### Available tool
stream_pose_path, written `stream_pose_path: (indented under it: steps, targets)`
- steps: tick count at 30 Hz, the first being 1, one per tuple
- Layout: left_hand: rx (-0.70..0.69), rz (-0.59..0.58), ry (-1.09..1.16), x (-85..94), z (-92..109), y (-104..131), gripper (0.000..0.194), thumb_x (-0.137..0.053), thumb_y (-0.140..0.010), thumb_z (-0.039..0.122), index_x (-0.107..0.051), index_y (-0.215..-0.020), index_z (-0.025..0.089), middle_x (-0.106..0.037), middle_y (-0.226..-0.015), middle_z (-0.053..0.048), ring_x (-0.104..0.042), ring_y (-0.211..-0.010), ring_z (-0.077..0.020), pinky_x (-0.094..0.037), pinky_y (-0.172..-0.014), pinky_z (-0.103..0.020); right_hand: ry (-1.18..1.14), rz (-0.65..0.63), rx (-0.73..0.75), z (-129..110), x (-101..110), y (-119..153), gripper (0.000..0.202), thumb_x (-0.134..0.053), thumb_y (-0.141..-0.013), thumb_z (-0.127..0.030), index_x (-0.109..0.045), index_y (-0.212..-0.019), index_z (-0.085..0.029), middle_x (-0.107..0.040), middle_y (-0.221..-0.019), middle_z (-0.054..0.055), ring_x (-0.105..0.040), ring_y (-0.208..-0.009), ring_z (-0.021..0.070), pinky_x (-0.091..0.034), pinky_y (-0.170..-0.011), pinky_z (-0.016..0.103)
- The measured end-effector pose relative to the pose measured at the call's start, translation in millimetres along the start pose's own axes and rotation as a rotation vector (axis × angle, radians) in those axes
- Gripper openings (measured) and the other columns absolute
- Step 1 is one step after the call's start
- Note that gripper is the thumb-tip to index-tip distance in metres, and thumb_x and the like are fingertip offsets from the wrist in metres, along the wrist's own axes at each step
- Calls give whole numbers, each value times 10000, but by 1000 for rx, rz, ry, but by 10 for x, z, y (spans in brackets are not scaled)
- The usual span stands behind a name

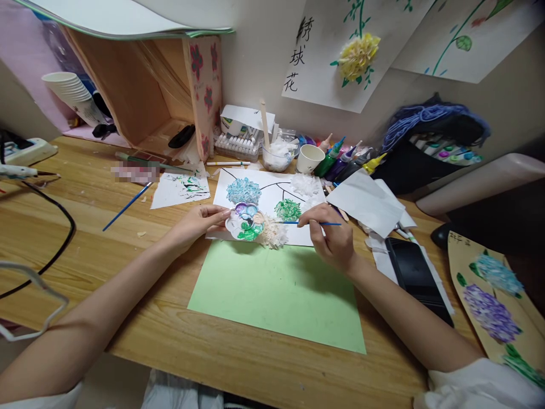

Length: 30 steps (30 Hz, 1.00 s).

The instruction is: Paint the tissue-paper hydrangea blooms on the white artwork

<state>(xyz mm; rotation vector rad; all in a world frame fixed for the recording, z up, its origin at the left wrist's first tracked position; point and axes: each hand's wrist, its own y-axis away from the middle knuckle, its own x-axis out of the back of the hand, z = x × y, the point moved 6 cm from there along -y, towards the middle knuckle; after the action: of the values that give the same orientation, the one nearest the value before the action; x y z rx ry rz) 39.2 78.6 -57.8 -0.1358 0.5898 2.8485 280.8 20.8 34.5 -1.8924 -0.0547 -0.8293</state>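
My left hand grips the edge of a small white flower-shaped palette with green, purple and blue paint in its wells. A thin blue paintbrush is pinched in my right hand, its tip pointing left toward the palette and a cream paper flower. Beneath both hands lies a white sheet bearing a blue flower, a green flower, a white flower and black branch lines. A light green sheet lies in front of it.
Behind the sheet stand a paper cup, a tub of white scraps and paint bottles. At left are another brush, a paint-marked paper and a cable. A black tray sits right.
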Motion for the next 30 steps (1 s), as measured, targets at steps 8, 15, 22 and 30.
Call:
stream_pose_path:
  steps: [8, 15, 22, 30]
  targets:
    - [2, 18, -5, -8, 21, 19, 429, -861, -547, 439, -729, -821, 137, -741, -778, -38, -658, -697, -138, -525, -765, -270, 6, 13, 15, -31, 35, -1, 187, -425, -889, -71, -530, -882, -224, -626, -703, 28, -566, -663, 167, -485, -610, 322]
    - [-10, 13, -31, -4, 19, 14, 453, -849, -561, 463, -725, -843, 132, -740, -779, -46, -661, -705, -148, -521, -767, -282, -51, -31, 12, -38, -26, -2, 181, -425, -893, -75, -541, -877, -213, -632, -703, 33, -568, -660, 162, -495, -602, 314]
    - [-3, 11, -18, -16, 35, 28, 456, -858, -542, 464, -725, -827, 134, -742, -780, -51, -664, -711, -155, -525, -783, -295, -84, 25, -162, 91, 9, 15, 210, -393, -934, -144, -562, -830, -213, -623, -703, 31, -581, -664, 155, -486, -620, 319]
    - [2, 15, -16, -11, 22, 21, 422, -856, -553, 448, -730, -817, 144, -745, -789, -41, -664, -715, -147, -528, -784, -278, -235, 293, -310, 175, 140, 61, 257, -386, -967, -246, -583, -805, -216, -613, -688, 13, -589, -636, 150, -469, -583, 309]
